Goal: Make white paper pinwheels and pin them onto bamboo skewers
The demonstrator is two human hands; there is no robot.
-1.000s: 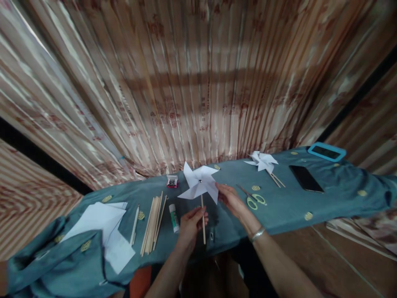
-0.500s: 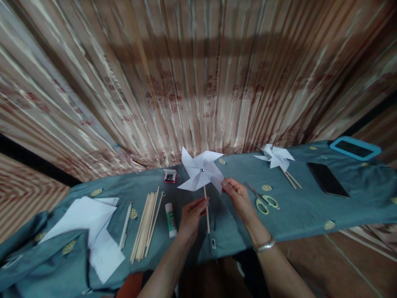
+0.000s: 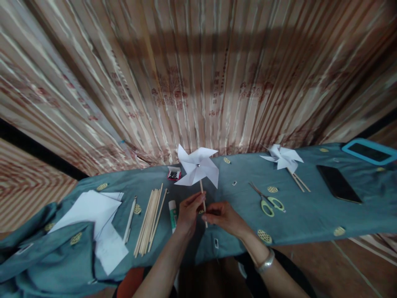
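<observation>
A white paper pinwheel (image 3: 197, 167) on a thin wooden stick stands upright above the teal tablecloth (image 3: 248, 209). My left hand (image 3: 187, 214) pinches the stick just under the paper vanes. My right hand (image 3: 225, 217) is closed on the lower part of the same stick, fingertips close to the left hand. A silver pin shows at the middle of the vanes.
Several wooden sticks (image 3: 150, 219), a glue stick (image 3: 173, 210), a pencil (image 3: 130, 220) and white paper sheets (image 3: 96, 219) lie left. A small red box (image 3: 173, 174) sits behind. Green scissors (image 3: 266, 201), another pinwheel (image 3: 283, 157), a black phone (image 3: 338, 184) and a blue-cased tablet (image 3: 369, 151) lie right.
My right hand has left the pinwheel's lower right vane and come down to grip the stick beside my left hand. The pinwheel has stayed upright.
</observation>
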